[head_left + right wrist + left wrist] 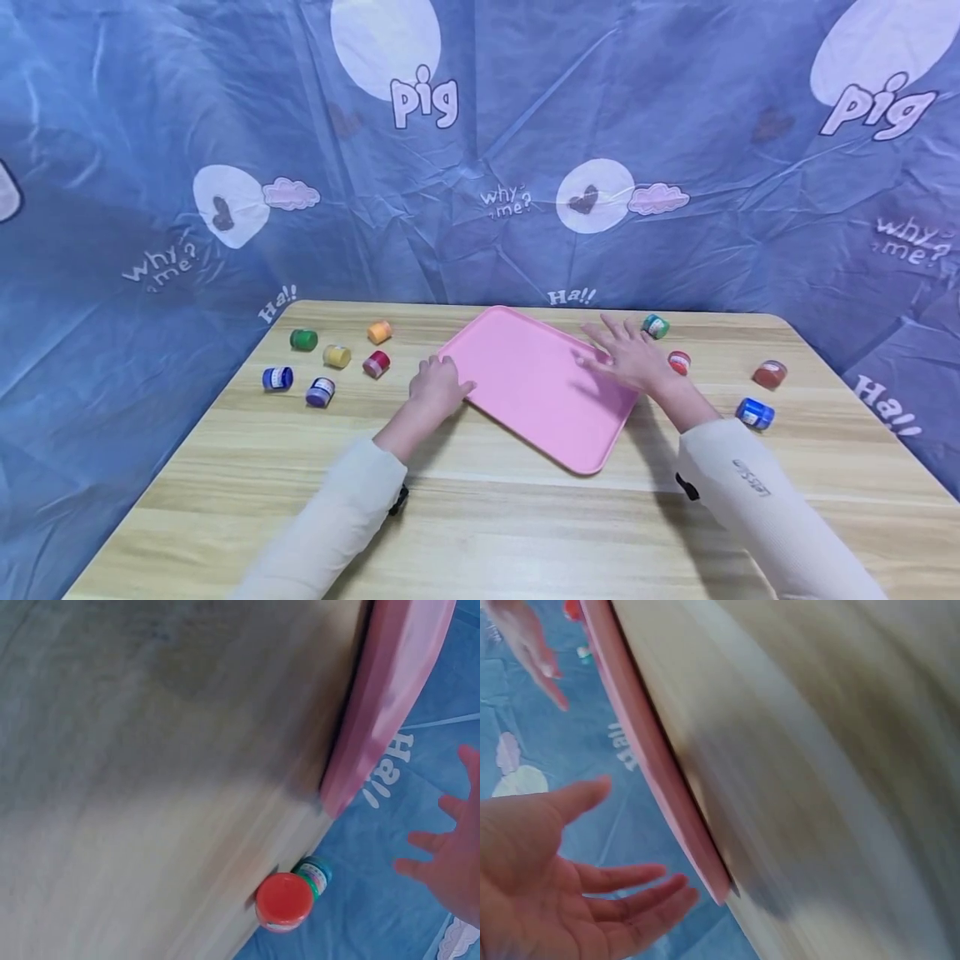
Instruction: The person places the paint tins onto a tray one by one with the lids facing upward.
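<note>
Sleeves (322,517) and released hands (437,388) (628,360) flank a pink tray (536,379), long axis slanting near-right.

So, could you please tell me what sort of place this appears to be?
Probably a makeshift indoor tabletop setup, perhaps a curtained-off corner: a printed blue cloth hangs behind a wood-grain table, which bears a pink tray and small colored jars.
</note>
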`<state>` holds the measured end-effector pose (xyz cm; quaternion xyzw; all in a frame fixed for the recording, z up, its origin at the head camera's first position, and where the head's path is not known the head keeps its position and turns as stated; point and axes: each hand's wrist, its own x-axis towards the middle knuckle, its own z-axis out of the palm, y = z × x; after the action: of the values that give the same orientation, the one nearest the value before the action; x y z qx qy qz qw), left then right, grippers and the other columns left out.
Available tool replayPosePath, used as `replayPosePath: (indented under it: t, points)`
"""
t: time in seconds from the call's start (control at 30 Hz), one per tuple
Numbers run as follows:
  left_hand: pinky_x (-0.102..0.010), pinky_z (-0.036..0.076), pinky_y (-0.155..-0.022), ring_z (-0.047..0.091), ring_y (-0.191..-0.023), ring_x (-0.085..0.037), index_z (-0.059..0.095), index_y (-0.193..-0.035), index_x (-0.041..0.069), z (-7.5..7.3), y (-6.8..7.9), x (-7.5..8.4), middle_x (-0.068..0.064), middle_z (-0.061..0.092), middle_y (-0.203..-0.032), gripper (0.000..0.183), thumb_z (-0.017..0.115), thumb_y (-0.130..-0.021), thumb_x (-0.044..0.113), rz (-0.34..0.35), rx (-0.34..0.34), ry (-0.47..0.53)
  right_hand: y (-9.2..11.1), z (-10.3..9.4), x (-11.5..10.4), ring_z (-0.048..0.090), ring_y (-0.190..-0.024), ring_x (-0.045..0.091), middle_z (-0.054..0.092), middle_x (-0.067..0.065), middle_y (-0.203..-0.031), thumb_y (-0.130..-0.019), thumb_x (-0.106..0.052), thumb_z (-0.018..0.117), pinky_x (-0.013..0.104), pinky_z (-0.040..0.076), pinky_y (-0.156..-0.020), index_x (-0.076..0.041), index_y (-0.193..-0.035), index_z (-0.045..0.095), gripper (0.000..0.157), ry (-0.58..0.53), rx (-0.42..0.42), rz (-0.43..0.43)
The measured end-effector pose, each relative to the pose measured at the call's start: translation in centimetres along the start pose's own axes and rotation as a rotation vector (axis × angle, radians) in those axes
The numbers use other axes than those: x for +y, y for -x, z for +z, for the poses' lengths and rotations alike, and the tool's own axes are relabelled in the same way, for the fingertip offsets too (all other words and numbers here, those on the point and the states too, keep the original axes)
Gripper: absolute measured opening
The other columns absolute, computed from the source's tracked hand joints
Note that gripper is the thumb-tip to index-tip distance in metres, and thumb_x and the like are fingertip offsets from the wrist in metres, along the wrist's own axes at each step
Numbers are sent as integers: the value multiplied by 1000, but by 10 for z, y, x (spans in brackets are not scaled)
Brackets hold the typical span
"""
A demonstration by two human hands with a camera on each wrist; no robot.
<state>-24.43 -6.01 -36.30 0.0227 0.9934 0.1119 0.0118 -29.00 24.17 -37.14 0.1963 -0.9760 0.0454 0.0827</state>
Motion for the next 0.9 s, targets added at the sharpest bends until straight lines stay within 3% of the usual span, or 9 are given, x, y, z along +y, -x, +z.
replayPosePath:
  t: [0.1,0.27,0.47,0.63,0.9]
  points:
    - [-36,43,-60,44,-87,-28,48,-99,-5,1,6,5,-16,47,-89,55,54,-73,43,-15,-12,7,-1,4,1,21,-110,44,18,16,-131,-75,-54,41,57,21,-82,-19,-127,29,64,-16,-23,-6]
    - [-34,44,-54,47,-86,-29,56,-83,-1,4,13,12,-16,52,-89,44,54,-73,42,31,-43,-8,0,8,0,35,-101,43,33,20,-121,-78,-43,47,54,32,-75,-15,-125,35,56,-63,-31,-1]
    - [-28,41,-44,52,-69,-22,55,-64,4,8,14,16,-13,56,-78,40,54,-73,43,51,-22,1,-2,12,0,47,-89,35,50,19,-101,-76,-23,53,47,39,-67,-7,-117,45,44,-45,-3,-21]
    - [-27,41,-46,53,-66,-21,54,-62,5,11,13,21,-12,56,-74,37,57,-71,41,73,-21,-13,-4,15,4,51,-80,34,52,15,-90,-75,-9,52,45,41,-61,-3,-104,54,30,1,43,-45]
    - [-26,40,-45,51,-70,-23,57,-66,3,16,9,25,-15,55,-79,39,58,-70,41,53,-42,-35,-1,13,7,52,-69,29,51,10,-78,-72,-5,53,41,42,-52,-5,-91,60,21,27,42,-48]
